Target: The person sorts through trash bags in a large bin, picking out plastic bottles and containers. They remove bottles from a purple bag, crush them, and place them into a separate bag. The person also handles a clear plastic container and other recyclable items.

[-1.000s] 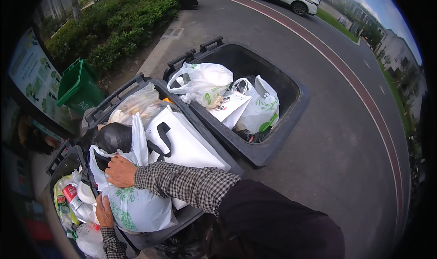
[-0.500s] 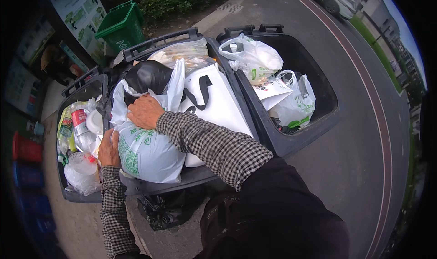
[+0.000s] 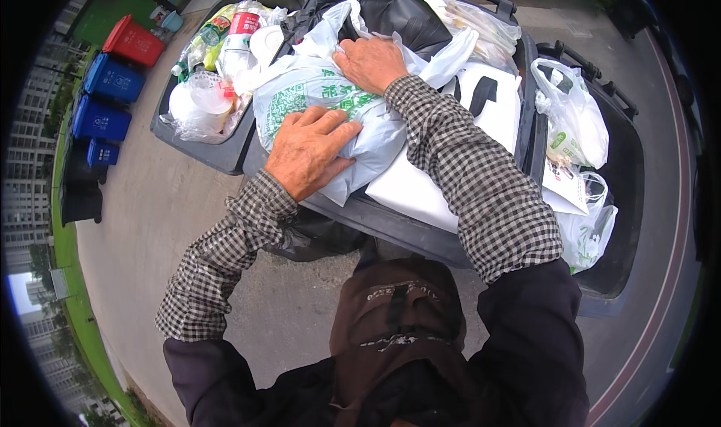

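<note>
A full white plastic bag [image 3: 300, 89] with green print lies on top of the middle grey bin [image 3: 405, 228]. My right hand [image 3: 372, 63] is closed on its gathered upper part, with the fingertips sunk in the folds. Lower on the near side of the bag, my left hand [image 3: 315, 149] grips the plastic, fingers bent over it and thumb apart below. To the right of the bag lies a large white carrier bag [image 3: 488, 119] with a black strap. Behind my right hand sits a black bag [image 3: 405, 21]. What the white bag holds is hidden.
The left bin [image 3: 203, 153] holds bottles and plastic tubs; the right bin [image 3: 623, 224] holds tied white bags [image 3: 578, 119]. A black bag [image 3: 315, 235] lies on the ground under the middle bin. Red [image 3: 134, 42] and blue bins [image 3: 113, 78] stand at the left.
My view has swung, so the bins appear higher and more to the right. My left hand has moved from the bag's left edge onto its near side. My right hand stays on its top.
</note>
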`<state>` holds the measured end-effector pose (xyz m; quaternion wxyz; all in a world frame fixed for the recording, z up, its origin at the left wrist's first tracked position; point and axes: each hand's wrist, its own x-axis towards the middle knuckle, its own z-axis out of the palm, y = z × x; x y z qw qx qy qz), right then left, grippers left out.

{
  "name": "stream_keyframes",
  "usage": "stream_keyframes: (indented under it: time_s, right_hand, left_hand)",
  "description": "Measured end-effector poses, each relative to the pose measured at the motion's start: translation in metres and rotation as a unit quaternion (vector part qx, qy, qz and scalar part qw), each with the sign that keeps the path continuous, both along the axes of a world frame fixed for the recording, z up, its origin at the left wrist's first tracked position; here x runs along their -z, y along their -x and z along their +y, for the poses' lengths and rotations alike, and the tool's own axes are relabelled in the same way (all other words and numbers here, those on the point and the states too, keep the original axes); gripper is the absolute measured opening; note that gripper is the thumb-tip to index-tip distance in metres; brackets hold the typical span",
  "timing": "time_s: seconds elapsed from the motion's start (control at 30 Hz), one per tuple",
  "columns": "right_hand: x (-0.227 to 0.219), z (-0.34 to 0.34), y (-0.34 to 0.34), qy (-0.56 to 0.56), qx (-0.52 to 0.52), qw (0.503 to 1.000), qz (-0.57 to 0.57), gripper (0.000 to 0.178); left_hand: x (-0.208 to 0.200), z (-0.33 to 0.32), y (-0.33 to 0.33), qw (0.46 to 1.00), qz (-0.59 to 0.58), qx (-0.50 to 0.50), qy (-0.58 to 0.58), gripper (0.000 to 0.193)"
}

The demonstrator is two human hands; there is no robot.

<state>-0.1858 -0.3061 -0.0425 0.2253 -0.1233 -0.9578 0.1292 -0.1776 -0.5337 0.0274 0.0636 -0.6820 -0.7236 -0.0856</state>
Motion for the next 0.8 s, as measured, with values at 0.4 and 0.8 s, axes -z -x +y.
stream_keyframes:
  time_s: [0.4, 0.8]
  right_hand:
    - [-0.002, 0.013, -0.02, 0.004, -0.058, 0.998, 0.015, 0.037]
    - [-0.003, 0.005, -0.014, 0.087, -0.055, 0.994, 0.029, 0.027]
  left_hand:
    - [-0.01, 0.018, -0.006, 0.996, -0.066, 0.045, 0.043, 0.054]
    - [0.017, 0.042, 0.079, 0.995, 0.001, 0.069, -0.077, 0.037]
